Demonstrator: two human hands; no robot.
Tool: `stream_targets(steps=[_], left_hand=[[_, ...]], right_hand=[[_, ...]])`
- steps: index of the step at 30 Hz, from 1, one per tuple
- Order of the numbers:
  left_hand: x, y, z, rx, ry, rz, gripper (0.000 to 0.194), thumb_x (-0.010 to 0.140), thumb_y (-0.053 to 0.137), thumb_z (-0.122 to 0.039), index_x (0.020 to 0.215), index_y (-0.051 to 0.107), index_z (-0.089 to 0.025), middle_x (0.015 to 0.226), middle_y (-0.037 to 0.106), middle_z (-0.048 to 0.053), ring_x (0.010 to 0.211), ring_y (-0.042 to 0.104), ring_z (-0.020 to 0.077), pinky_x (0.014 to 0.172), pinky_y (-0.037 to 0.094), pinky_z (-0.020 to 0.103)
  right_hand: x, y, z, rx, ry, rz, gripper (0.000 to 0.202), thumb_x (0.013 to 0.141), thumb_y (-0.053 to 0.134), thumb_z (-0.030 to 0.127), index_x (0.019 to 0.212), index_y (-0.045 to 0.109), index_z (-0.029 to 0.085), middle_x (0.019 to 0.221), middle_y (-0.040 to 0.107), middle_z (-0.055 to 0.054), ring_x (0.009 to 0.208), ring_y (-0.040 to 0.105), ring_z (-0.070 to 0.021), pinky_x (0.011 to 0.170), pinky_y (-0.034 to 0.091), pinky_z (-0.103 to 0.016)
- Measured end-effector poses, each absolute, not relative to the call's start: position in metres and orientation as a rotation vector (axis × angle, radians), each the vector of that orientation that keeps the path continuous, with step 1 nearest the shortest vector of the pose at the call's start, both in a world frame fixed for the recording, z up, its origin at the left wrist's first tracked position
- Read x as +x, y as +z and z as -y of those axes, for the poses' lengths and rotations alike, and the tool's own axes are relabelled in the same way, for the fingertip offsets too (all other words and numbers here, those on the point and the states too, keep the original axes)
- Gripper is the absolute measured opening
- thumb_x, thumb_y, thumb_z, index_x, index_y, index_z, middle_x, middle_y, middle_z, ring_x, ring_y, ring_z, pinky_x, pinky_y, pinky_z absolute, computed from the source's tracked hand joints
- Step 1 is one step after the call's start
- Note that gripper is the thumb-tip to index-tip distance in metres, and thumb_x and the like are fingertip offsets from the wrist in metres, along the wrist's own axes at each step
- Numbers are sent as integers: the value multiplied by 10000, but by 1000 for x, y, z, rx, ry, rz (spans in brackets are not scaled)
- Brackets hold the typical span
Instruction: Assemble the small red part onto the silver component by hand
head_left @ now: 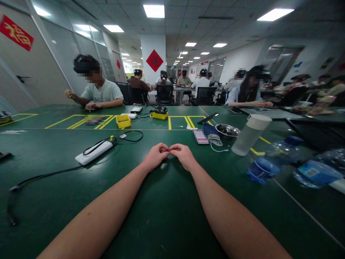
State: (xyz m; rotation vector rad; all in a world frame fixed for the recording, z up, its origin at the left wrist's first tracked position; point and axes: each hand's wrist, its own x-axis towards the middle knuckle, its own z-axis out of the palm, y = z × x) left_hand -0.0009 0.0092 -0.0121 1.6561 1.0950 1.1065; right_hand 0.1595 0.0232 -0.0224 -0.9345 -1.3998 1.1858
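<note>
Green tabletop [161, 223] bears, at left, a white slab-like device [95, 153] with a black cable [54, 174]; next, the left hand [156, 158] has thumb and fingers closed on a tiny reddish thing [169, 150], between both hands; the right hand [184, 156] pinches its other side; farther right come a metal bowl [228, 136], a frosted bottle [248, 138] and two blue-labelled plastic bottles [262, 168]

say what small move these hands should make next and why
Probably ease the fingertips of the left hand back slightly while the right hand holds the small reddish item: both hands appear to pinch it, their fingertips meet, and they hide nearly all of it.
</note>
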Motion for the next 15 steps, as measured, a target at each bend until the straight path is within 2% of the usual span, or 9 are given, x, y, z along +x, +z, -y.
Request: stream_targets(steps=[5, 9, 15], left_hand=[[-2, -11, -9, 1693, 1122, -1167, 237, 700, 551, -92, 916, 621, -163, 728, 645, 2, 600, 600, 120, 577, 456, 225], [-3, -12, -9, 1681, 1132, -1179, 288, 707, 556, -104, 980, 630, -159, 756, 663, 16, 648, 624, 134, 614, 476, 235], [-4, -14, -10, 1677, 1110, -1191, 244, 695, 597, -129, 931, 650, -156, 725, 658, 13, 635, 605, 128, 587, 448, 219]], right_hand=[[159, -23, -23, -959, 1160, 1399, 180, 637, 689, 200, 812, 683, 157, 785, 707, -32, 760, 650, -175, 759, 484, -304], [160, -23, -22, -978, 1120, 1428, 233, 643, 677, 186, 874, 682, 160, 823, 696, -28, 756, 640, -165, 729, 483, -287], [161, -25, -23, -977, 1100, 1443, 255, 651, 689, 214, 899, 678, 158, 857, 695, -38, 776, 642, -169, 752, 488, -296]])
